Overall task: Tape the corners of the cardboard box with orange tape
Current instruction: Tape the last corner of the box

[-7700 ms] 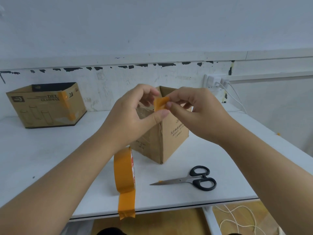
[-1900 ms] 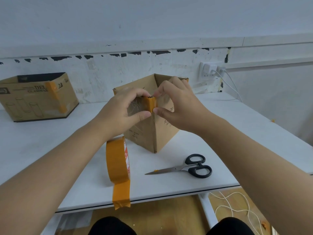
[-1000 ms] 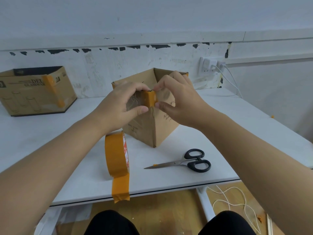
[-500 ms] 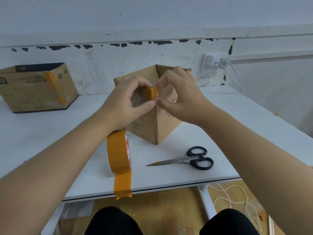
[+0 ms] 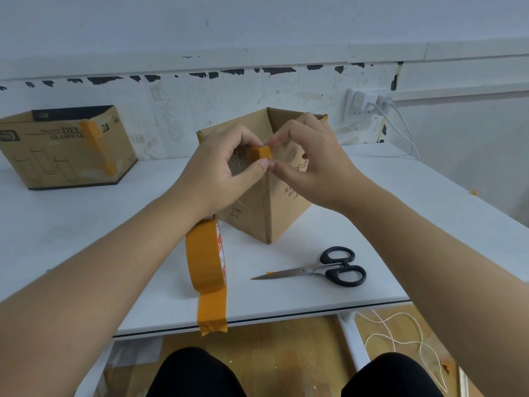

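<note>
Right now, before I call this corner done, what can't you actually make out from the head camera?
- Tape piece on the near top corner: its sides are covered by the left hand and right hand.
- Cardboard box: far outer faces turned away; inside floor blocked by the hands.
- Print on the box: too small to read.
- Tape roll: top hidden behind the left wrist.

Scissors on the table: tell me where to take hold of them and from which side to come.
Take the scissors by the black loop handles, coming from above on the right. They lie flat and closed on the white table, handles to the right, blade tips pointing left toward the tape roll. The right hand, nearer the handles, is now pinching the tape piece on the box corner.
</note>
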A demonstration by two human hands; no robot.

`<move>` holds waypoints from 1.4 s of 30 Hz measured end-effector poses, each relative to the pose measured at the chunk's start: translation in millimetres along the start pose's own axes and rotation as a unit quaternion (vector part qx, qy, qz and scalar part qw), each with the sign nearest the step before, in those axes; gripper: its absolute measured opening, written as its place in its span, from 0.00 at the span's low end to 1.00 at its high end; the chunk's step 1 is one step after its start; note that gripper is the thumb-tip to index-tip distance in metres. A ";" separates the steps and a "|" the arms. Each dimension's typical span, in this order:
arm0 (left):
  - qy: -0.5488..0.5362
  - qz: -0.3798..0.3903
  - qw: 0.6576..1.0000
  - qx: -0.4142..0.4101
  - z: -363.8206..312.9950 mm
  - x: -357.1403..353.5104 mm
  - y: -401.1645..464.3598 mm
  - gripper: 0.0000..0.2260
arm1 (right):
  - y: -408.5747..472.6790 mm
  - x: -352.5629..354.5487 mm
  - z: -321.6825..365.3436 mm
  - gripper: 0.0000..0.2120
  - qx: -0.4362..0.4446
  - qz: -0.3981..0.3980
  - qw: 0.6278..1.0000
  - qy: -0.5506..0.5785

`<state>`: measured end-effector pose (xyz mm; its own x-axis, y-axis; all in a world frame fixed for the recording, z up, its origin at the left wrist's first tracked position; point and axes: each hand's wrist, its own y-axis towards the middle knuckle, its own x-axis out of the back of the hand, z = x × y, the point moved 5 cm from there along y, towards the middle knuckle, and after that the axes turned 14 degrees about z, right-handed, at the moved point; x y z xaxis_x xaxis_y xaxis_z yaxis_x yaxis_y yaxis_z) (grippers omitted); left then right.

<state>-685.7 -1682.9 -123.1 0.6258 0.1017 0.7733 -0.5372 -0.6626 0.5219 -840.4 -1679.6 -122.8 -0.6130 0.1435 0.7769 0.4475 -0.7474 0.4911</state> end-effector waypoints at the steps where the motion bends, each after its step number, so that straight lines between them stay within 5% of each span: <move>1: -0.003 -0.003 1.000 -0.002 0.0 0.3 -0.1 0.07 | -0.1 0.0 0.3 0.11 0.001 -0.001 1.000 0.000; 17: -0.075 0.093 0.993 0.014 10.3 16.1 12.6 0.04 | 5.7 7.8 1.0 0.07 -0.021 0.006 0.999 0.041; 27: -0.081 0.048 0.995 0.010 12.5 12.9 9.0 0.05 | 5.9 8.4 4.3 0.03 -0.018 0.009 0.999 0.042; 42: -0.022 0.070 0.997 -0.005 17.4 4.7 1.9 0.13 | 0.3 0.1 3.6 0.13 -0.014 0.027 0.999 -0.015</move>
<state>-674.0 -1696.6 -124.8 0.5682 -0.0249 0.8225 -0.6273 -0.6601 0.4133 -838.0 -1677.5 -121.2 -0.5679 0.1211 0.8142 0.4613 -0.7724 0.4366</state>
